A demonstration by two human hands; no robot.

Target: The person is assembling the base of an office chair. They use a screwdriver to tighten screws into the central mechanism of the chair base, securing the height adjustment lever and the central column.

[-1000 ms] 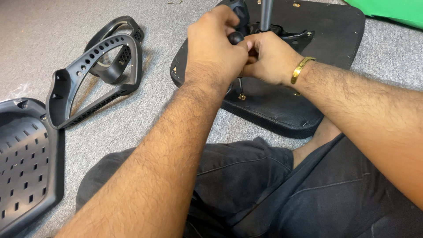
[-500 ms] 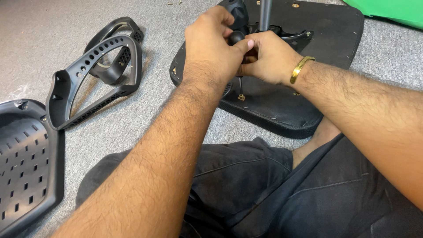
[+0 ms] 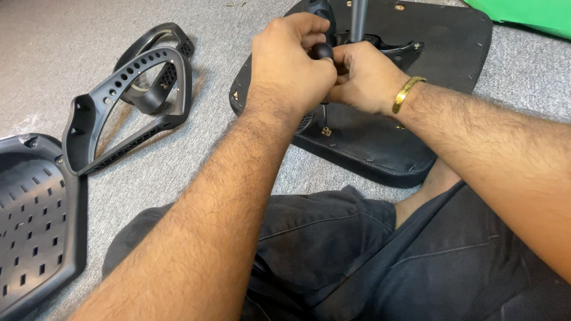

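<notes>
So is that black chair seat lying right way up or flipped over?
Flipped over: the chair seat shows its underside, with a metal bracket and bolts facing up.

We see bright, even indoor light w/ soft shadows beside the armrests [image 3: 128, 95] on carpet [image 3: 71, 35]; sharp focus, no glare.

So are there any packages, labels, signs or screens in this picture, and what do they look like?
No signs, screens or readable labels show.
Clear plastic wrapping scrap: on the grey carpet at the left edge, by the black perforated chair back; crumpled, see-through.
Green sheet: top right corner, flat, bright green; whether it is packaging cannot be told.
</notes>
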